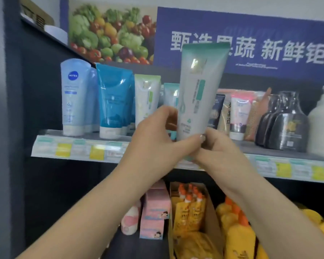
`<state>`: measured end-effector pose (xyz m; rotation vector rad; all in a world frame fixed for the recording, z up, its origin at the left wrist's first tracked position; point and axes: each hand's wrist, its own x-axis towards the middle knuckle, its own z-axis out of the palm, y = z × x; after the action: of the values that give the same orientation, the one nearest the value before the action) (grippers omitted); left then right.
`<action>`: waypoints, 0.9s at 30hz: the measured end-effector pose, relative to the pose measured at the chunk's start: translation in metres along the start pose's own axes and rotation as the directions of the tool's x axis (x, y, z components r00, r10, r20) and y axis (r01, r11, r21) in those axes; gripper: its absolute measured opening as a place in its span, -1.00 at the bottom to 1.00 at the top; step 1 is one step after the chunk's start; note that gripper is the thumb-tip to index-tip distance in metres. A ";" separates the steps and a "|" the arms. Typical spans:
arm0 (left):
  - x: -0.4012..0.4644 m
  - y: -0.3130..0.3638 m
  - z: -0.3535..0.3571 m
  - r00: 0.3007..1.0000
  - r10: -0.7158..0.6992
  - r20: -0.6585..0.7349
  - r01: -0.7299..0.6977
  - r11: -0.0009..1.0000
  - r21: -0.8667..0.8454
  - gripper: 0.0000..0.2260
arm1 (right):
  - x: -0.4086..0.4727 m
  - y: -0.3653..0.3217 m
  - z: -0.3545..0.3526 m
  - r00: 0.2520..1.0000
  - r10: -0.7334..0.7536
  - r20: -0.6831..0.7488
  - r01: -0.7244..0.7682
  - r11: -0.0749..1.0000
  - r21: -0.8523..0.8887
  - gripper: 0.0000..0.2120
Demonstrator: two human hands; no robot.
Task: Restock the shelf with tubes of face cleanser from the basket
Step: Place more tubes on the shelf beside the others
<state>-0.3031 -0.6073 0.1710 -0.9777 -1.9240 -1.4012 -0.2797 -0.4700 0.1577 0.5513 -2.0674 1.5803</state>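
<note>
Currently I am holding one tube (198, 86) upright before the shelf (79, 146), both hands (153, 139) (219, 152) pinching its cap end; matching tube (169, 94) standing behind; placing remains, basket unseen.

1. The teal-and-white tube (196, 94) gripped by both hands looks like smooth, satin plastic with a foil emblem.
2. Left of the hands, the blue tube (113, 101) is glossy plastic.
3. Right of them, dark bottles (286, 126) shine.
</note>
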 end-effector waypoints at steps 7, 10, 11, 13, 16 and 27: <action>0.055 -0.017 0.023 0.992 -0.062 -0.111 0.070 0.995 0.067 -0.74 | 0.064 0.008 -0.003 0.986 -0.042 -0.164 0.017 0.989 -0.148 -0.61; 0.062 -0.033 0.032 0.990 -0.102 -0.100 0.108 0.993 0.055 -0.72 | 0.074 0.019 -0.006 0.985 -0.012 -0.174 -0.030 0.972 -0.233 -0.61; 0.062 -0.037 0.034 0.988 -0.120 -0.097 0.124 0.992 0.036 -0.72 | 0.075 0.020 -0.006 0.986 -0.007 -0.169 -0.034 0.971 -0.238 -0.61; 0.064 -0.044 0.038 0.983 -0.152 -0.099 0.154 0.988 0.012 -0.71 | 0.078 0.022 -0.008 0.988 -0.002 -0.154 -0.037 0.968 -0.250 -0.63; 0.066 -0.050 0.042 0.978 -0.171 -0.117 0.174 0.985 0.012 -0.68 | 0.081 0.024 -0.010 0.988 0.011 -0.154 -0.061 0.944 -0.324 -0.69; 0.069 -0.060 0.051 0.962 -0.172 -0.210 0.212 0.959 0.186 -0.67 | 0.086 0.031 -0.005 0.973 0.033 -0.228 -0.154 0.829 -0.538 -0.71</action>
<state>-0.3936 -0.5537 0.1773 -0.5483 -2.0114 -1.3141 -0.3666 -0.4600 0.1855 0.0648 -2.2659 0.9483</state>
